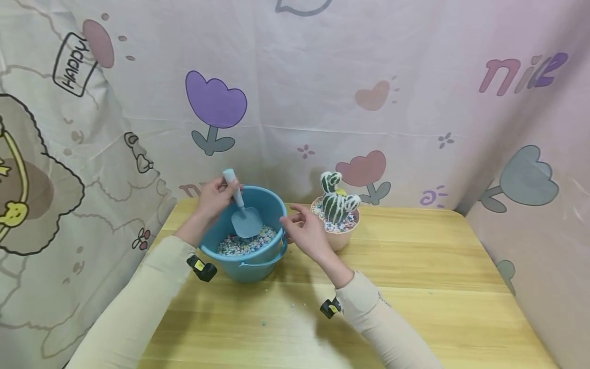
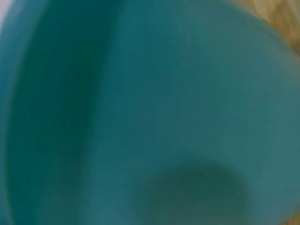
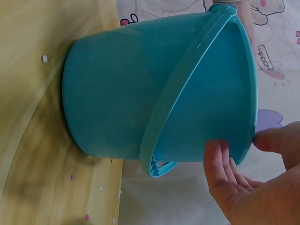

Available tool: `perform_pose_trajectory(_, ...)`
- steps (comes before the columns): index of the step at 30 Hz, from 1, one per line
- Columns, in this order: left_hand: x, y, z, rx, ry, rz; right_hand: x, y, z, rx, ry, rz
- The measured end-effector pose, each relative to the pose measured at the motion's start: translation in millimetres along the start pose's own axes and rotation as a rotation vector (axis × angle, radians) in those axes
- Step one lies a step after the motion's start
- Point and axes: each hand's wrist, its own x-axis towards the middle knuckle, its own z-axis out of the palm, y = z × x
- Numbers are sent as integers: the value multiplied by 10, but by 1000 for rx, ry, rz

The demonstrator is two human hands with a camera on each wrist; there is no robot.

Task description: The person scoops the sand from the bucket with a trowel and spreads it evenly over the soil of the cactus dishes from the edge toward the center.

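A blue bucket (image 1: 258, 261) with a layer of coloured pebbles (image 1: 244, 242) stands on the wooden table (image 1: 415, 287). My left hand (image 1: 215, 197) grips the handle of a small blue trowel (image 1: 240, 207), whose blade rests down in the bucket on the pebbles. My right hand (image 1: 305, 229) hovers with relaxed fingers beside the bucket's right rim, holding nothing. In the right wrist view that hand (image 3: 243, 180) lies at the rim of the bucket (image 3: 140, 103). The left wrist view is filled by the blurred blue bucket wall (image 2: 150, 112).
A pink pot (image 1: 338, 233) with a green-and-white cactus (image 1: 336, 200) and pebbles stands just right of the bucket, behind my right hand. A few loose pebbles (image 1: 276, 313) lie on the table in front. Patterned cloth walls (image 1: 295, 92) close in the back and both sides.
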Motion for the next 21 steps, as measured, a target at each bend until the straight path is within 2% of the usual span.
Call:
perform_pose_trajectory(6, -7, -69, 34, 41, -36, 26, 14, 17, 13, 19, -37, 0)
perform_pose_trajectory(11, -22, -115, 16, 158, -65, 89, 22, 22, 21, 47, -52, -9)
perform_pose_trajectory(16, -36, -73, 4, 200, -84, 149, 19, 23, 27, 56, -58, 0)
perform_pose_trajectory(21, -44, -75, 62, 352, -138, 219, 17, 25, 29, 53, -55, 1)
